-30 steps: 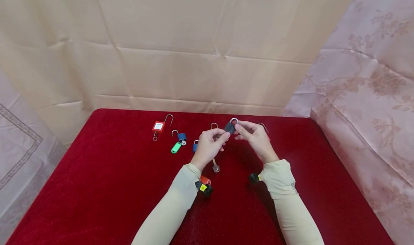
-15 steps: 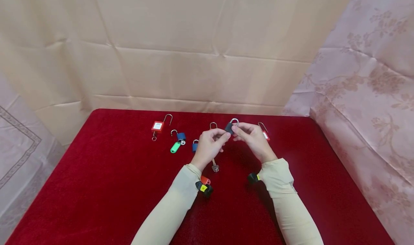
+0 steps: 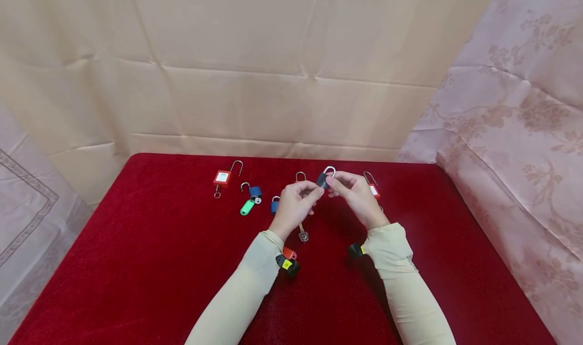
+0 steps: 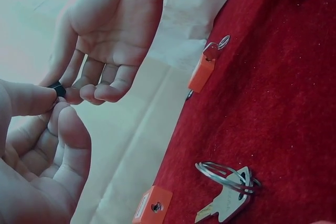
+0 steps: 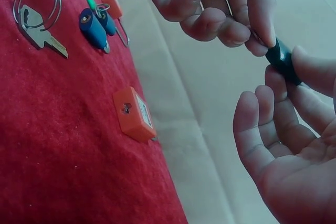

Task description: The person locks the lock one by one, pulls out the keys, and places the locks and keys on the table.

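Left hand: the left hand is raised above the worktop near the middle of its far edge, fingers curled, its thumb and fingertips pinching the body of the dark padlock
Right hand: the right hand meets it from the other side, thumb and forefinger pinching the same padlock, the other fingers loosely curled beneath
Dark padlock: held in the air between both hands, clear of the cloth, silver shackle upward; in the right wrist view its dark rounded body shows between the fingertips of both hands
Worktop: covered in red velvet cloth
Red padlock, far left: a red padlock with a white label lies near the far edge, towards the left, long shackle open
Blue padlock: a small blue padlock lies just right of it, with a green key tag beside it
Second blue padlock: another blue padlock is partly hidden behind the left hand
Orange padlock: an orange padlock lies on the cloth under the hands; from the head view only its shackle shows
Loose key: a silver key on a ring lies on the cloth just nearer than the left hand
Red padlock, right: a red padlock lies near the far edge, just behind the right hand
Surroundings: beige sheet behind the worktop, floral fabric off its right edge
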{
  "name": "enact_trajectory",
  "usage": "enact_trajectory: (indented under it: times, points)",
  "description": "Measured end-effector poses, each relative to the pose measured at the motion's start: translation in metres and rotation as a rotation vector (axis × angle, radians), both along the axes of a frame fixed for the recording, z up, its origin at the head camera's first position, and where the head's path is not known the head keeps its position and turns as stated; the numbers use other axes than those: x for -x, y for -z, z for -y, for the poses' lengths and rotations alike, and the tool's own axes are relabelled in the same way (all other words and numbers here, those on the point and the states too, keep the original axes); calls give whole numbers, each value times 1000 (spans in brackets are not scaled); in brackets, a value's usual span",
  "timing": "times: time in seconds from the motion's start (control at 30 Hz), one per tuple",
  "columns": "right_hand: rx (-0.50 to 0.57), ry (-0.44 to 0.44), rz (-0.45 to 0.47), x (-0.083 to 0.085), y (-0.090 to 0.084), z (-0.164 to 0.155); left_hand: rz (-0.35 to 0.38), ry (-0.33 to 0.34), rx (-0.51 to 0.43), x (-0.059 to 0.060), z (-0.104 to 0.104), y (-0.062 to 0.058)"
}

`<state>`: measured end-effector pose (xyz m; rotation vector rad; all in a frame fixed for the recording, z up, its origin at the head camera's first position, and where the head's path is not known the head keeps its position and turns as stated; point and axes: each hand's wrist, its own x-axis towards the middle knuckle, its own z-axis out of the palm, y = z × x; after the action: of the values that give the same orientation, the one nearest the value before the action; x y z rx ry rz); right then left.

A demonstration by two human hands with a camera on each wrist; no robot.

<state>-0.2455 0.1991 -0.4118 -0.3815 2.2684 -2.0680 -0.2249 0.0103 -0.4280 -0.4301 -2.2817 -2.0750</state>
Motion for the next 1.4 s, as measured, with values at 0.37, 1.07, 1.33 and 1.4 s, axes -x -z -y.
enact_trajectory:
  times: [0.37,1.07,1.33,1.4]
  points:
    - [-16,11,-4,0,0,-2,29,3,-17,-2,0,-1]
    - [60,33,2,2,-1,-7,87,45,65,-1,1,-1]
    - [53,33,-1,2,-2,-8,142,109,146,-3,-1,2]
    - [47,35,1,3,-2,-8,128,125,210,-3,-3,5]
